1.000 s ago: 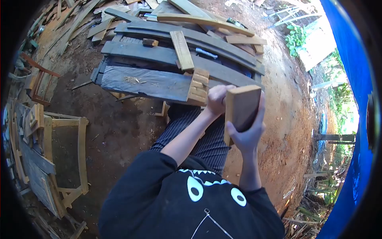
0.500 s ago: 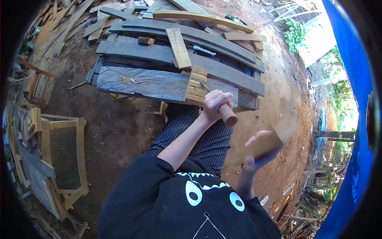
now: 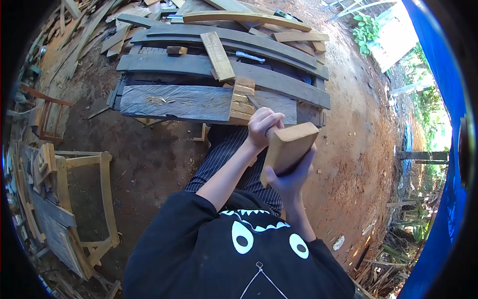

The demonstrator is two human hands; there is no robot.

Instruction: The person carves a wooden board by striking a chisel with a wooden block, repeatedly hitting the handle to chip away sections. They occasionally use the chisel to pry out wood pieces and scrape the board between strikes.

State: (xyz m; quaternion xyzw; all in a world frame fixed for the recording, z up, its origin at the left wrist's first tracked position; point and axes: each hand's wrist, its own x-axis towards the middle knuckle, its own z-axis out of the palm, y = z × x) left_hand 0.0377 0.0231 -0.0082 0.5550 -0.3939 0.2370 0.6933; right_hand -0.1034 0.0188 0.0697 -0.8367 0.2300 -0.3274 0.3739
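My left hand [image 3: 263,128] is closed round the handle of a chisel [image 3: 253,101], whose blade slants to a notched block of light wood [image 3: 242,105]. Several cuts run across that block, which lies on a grey plank [image 3: 184,102] of the bench. A thick wooden block [image 3: 294,142] is gripped in my right hand [image 3: 295,172], fingers wrapped round its side. Its upper end overlaps the chisel handle in this view and hides most of it.
Wood shavings [image 3: 158,100] lie on the plank. A loose board [image 3: 217,56] rests across the bench slats, near a small wood offcut [image 3: 177,50]. On the left stands a wooden frame [image 3: 105,199]. A blue tarp [image 3: 438,65] hangs at right.
My right hand has swung the wooden block left and up to the end of the chisel handle. My left hand stays on the chisel, and the view has shifted slightly.
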